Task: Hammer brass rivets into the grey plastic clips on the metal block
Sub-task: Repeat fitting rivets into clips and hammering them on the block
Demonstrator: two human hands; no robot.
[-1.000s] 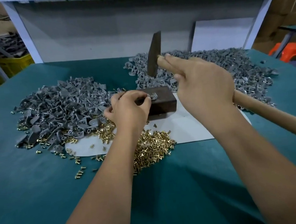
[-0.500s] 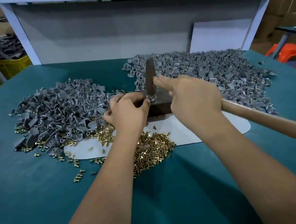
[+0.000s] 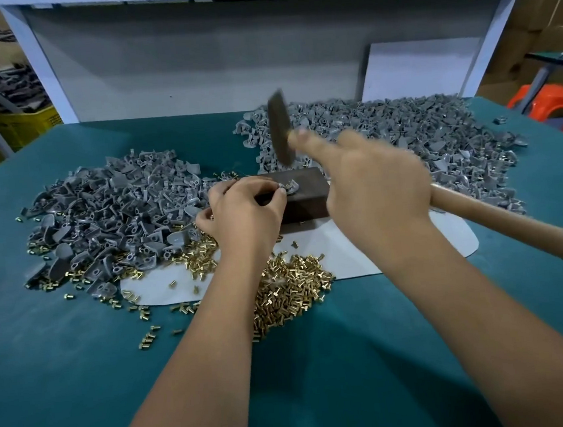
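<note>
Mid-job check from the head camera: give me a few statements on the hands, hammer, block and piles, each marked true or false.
1. The right hand grips the hammer, its head raised above the metal block. True.
2. The left hand lies flat on the cloth. False: its fingers pinch a grey clip on the block.
3. Brass rivets lie heaped nearer the person than the block. True.
4. Grey clips are piled only left of the block. False: piles lie to the left and behind right.

Two bare forearms, left hand [image 3: 244, 213], right hand [image 3: 376, 190] (blurred), no sleeves or gloves visible
</note>
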